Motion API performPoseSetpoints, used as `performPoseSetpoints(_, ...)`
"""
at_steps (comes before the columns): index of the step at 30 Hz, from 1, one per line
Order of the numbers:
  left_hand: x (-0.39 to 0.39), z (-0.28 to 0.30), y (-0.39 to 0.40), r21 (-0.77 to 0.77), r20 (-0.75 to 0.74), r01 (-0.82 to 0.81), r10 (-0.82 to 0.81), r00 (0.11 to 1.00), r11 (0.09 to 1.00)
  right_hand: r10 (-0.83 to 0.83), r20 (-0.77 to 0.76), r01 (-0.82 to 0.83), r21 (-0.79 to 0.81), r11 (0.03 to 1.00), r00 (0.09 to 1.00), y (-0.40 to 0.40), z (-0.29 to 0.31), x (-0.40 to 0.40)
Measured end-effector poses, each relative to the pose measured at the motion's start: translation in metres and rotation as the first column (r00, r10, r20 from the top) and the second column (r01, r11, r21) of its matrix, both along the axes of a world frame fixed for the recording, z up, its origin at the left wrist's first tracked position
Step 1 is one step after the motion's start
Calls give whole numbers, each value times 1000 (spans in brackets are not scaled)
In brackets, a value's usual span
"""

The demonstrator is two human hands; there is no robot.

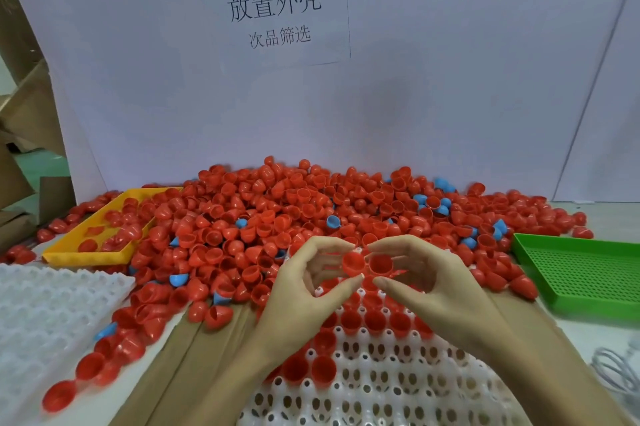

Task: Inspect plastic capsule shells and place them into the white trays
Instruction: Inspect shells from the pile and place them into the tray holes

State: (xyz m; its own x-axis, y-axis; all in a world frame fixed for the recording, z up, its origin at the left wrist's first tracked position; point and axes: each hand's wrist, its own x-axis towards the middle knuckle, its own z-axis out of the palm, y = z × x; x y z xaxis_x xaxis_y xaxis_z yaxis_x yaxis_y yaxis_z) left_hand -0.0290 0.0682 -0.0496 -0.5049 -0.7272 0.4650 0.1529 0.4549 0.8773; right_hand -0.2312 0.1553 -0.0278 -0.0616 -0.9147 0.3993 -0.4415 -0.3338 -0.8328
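Your left hand (304,290) and your right hand (426,283) are raised side by side over the far end of the white tray (374,380) in front of you, each pinching one red capsule shell between thumb and forefinger. The left red shell (353,263) and the right red shell (380,263) sit rim to rim, touching or nearly so, with their open mouths turned toward you; your remaining fingers are curled loosely and hold nothing else. Below your hands the tray's nearer pockets stand bare, while a band of red shells (375,320) already fills pockets farther up, mouths upward, and two more sit together nearer your left wrist. Beyond the tray a big pile of red shells (277,207) spreads against the white backboard (450,79), with a few blue shells (419,199) mixed in. A paper sign (275,6) with printed characters is fixed to that board. To your left a yellow tray (86,256) holds several red shells and lies partly buried by the pile, and nearer you on that side lies a second white tray (45,308), its pockets bare. To your right a green perforated tray (585,273) rests just beside the pile's edge, and a pale cable (616,370) lies near the right edge.
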Motion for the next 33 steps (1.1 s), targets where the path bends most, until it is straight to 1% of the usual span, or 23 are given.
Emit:
performPoseSetpoints(5, -1, 0, 4, 54, -57, 4, -1, 998, 999, 47, 49, -45, -48, 998, 998, 0, -2, 1)
performPoseSetpoints(9, 2, 0, 2, 32, -71, -20, 22, 997, 999, 96, 109, -94, -17, 995, 989, 0, -2, 0)
performPoseSetpoints(18, 4, 1, 1, -5, -67, -5, 5, 998, 1000, 113, 132, -115, 6, 993, 985, -1, -2, -1)
performPoseSetpoints(22, 3, 0, 0, 7, -38, -2, 2, 999, 1000, 94, 131, -96, 5, 995, 987, 0, -2, 1)
performPoseSetpoints(27, 4, 1, 4, 63, 55, -14, 11, 998, 998, 60, 103, -62, 9, 998, 993, 1, -2, 4)
performPoseSetpoints(29, 3, 2, 4, 83, 96, -15, 7, 995, 996, 62, 114, -66, 28, 997, 992, 2, -1, 5)
performPoseSetpoints(31, 3, 1, 4, 117, 120, 9, -24, 992, 993, 64, 129, -71, 49, 996, 990, 2, -1, 6)
performPoseSetpoints(33, 2, 0, 4, 141, 142, 31, -52, 989, 989, 49, 106, -56, 65, 996, 993, 2, -1, 6)
